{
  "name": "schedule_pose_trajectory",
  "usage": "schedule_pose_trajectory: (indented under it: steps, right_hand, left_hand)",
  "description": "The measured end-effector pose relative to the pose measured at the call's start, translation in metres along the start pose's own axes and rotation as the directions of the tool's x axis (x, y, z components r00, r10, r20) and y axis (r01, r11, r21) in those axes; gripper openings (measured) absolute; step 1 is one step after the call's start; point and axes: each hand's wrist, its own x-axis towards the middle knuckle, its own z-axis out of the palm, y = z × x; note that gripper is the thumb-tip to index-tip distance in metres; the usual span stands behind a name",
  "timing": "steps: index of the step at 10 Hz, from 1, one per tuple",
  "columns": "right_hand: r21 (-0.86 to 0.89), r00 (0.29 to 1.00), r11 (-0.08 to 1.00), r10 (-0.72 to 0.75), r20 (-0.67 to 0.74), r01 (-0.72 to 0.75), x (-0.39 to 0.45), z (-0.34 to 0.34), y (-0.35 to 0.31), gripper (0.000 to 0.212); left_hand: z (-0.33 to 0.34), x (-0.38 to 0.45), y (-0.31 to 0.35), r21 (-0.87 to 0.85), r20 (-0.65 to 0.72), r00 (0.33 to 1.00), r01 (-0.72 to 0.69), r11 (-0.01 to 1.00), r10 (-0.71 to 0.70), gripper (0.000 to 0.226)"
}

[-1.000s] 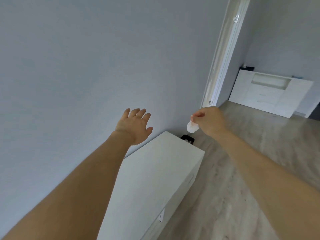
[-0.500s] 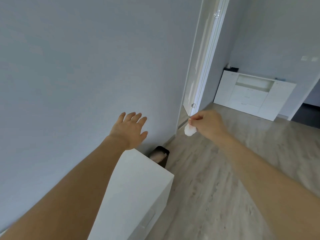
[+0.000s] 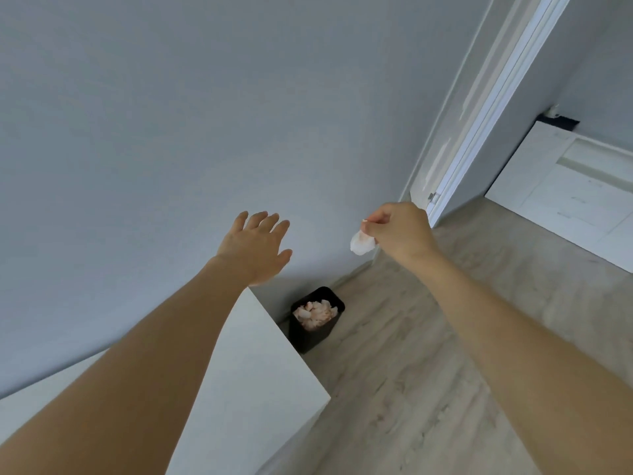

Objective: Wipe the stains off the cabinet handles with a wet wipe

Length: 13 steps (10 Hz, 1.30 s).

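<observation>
- The right hand (image 3: 399, 231) is stretched forward in the air, its thumb and fingertips pinched together on a small crumpled wet wipe (image 3: 361, 243).
- The wipe is white with a faint pinkish tint, and it dangles below the fingers, touching nothing else.
- The left hand (image 3: 255, 248) is also stretched forward, palm down, fingers spread flat and wide; it holds nothing.
- The left hand hovers above the far corner of a white cabinet (image 3: 260, 382), whose flat top fills the lower middle of the view. The cabinet's handles cannot be seen from this angle.
- The cabinet stands against a plain grey wall (image 3: 171, 132).
- Just beyond the cabinet's far end, on the floor by the wall, stands a small black waste bin (image 3: 313, 335). It is filled nearly to the rim with crumpled white and pinkish wipes (image 3: 315, 313).
- The held wipe hangs higher than the bin and slightly to its right.
- The floor (image 3: 428, 354) is pale wood-look boards.
- At upper right a white door frame (image 3: 486, 108) rises, and beyond it a low white sideboard (image 3: 565, 186) stands against the far wall.
</observation>
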Motion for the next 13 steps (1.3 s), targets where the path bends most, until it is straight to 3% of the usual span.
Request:
schedule_pose_trajectory:
  steps: [4, 7, 9, 11, 12, 13]
  right_hand:
    - [-0.018, 0.963, 0.996, 0.087, 0.257, -0.085, 0.162, 0.096, 0.149, 0.008]
    - [-0.176, 0.837, 0.984, 0.078, 0.542, 0.022, 0.253, 0.239, 0.303, 0.015]
    - [-0.21, 0.761, 0.976, 0.094, 0.642, 0.056, 0.279, 0.314, 0.398, 0.013]
    - [-0.124, 0.68, 0.99, 0.046, 0.732, 0.067, 0.299, 0.366, 0.443, 0.019]
    - [-0.153, 0.624, 0.981, 0.044, 0.78, 0.122, 0.302, 0.366, 0.452, 0.023]
    - [-0.147, 0.619, 0.981, 0.038, 0.784, 0.126, 0.304, 0.342, 0.454, 0.026]
  left_hand:
    - [0.12, 0.147, 0.02, -0.045, 0.258, 0.964, 0.083, 0.996, -0.068, 0.06]
    - [0.266, 0.244, 0.073, -0.047, 0.454, 0.869, 0.244, 0.969, -0.197, 0.055]
    - [0.35, 0.295, 0.113, -0.027, 0.585, 0.761, 0.363, 0.931, -0.28, 0.06]
    - [0.394, 0.314, 0.142, -0.03, 0.643, 0.701, 0.426, 0.904, -0.309, 0.059]
    - [0.395, 0.31, 0.148, -0.009, 0.641, 0.693, 0.437, 0.899, -0.33, 0.059]
    - [0.379, 0.298, 0.15, 0.04, 0.651, 0.672, 0.433, 0.9, -0.352, 0.059]
